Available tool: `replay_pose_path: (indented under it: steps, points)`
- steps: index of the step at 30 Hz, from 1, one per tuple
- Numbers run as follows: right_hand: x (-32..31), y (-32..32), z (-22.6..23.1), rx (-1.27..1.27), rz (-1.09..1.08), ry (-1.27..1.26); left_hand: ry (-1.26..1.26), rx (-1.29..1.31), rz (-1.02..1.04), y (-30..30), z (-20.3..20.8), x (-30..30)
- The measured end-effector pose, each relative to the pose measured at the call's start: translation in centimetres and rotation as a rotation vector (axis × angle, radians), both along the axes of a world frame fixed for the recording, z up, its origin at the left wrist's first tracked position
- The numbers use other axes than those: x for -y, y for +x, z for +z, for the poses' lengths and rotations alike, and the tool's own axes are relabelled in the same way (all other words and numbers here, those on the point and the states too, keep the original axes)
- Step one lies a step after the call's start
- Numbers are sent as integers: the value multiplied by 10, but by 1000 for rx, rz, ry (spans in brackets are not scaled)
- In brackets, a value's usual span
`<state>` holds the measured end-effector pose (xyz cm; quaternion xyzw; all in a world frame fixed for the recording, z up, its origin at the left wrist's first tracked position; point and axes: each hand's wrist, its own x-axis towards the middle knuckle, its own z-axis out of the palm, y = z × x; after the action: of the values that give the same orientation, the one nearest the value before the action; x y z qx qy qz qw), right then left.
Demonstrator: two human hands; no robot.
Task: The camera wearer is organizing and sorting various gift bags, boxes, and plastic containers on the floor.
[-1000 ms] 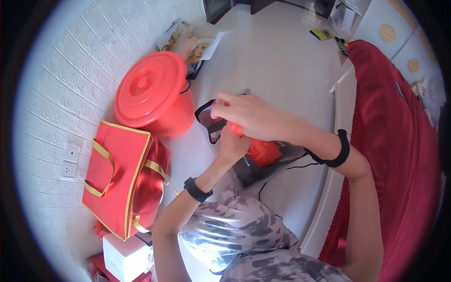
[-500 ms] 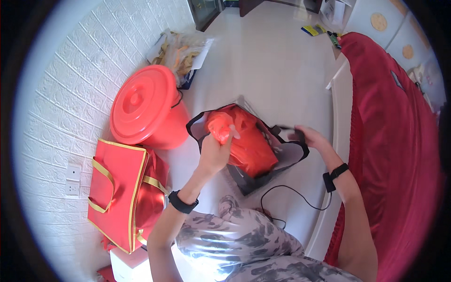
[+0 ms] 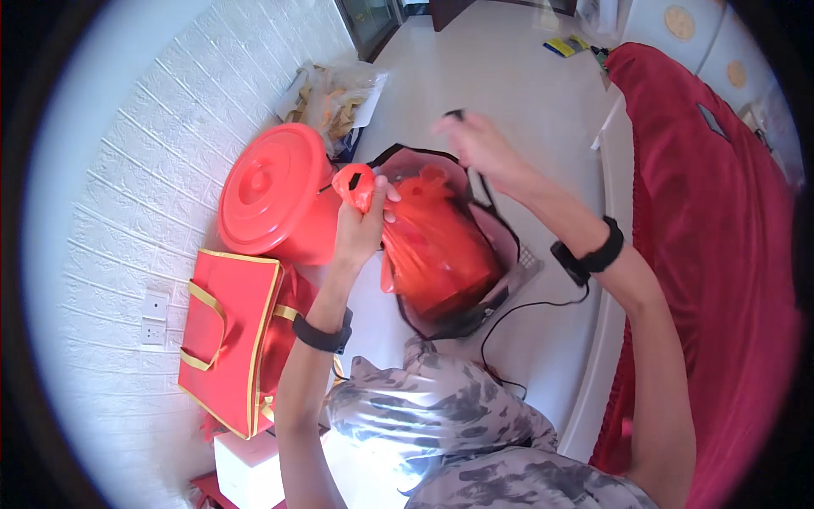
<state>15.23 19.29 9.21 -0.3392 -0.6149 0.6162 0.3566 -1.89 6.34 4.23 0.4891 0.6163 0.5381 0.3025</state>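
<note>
A red plastic bag [image 3: 445,254], bulging with contents I cannot make out, sits partly inside a black-edged tote bag [image 3: 500,229] on the floor. My left hand [image 3: 363,222] is closed around the gathered neck of the plastic bag, and a bunched red end with a dark patch sticks up above the fist. To the far right of it, my right hand [image 3: 483,151] is closed on the tote's black strap [image 3: 481,188], which runs down from the fist to the rim. Each wrist wears a black band.
On the left stand a lidded red bucket [image 3: 275,191] and a red gift bag with gold trim [image 3: 229,339], beside the white wall. Farther back lies a clear bag of brownish things [image 3: 335,97]. A bed with a dark red cover [image 3: 695,212] borders the right. A black cable [image 3: 496,331] crosses the floor.
My left hand has raised the plastic bag's neck up and to the left. My right hand has swung far and left with the strap, and the tote has shifted and turned.
</note>
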Motion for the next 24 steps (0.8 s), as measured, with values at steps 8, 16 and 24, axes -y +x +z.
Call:
replay_pose_path:
  steps: [8,16,24]
  points:
    - [2,-22,-39,-43,314,7,-18,55,-52,34,-6,-16]
    - [18,26,-29,74,279,-74,-204,-116,-57,46,4,-29]
    - [42,17,-63,313,244,624,-373,-686,-217,40,26,-44]
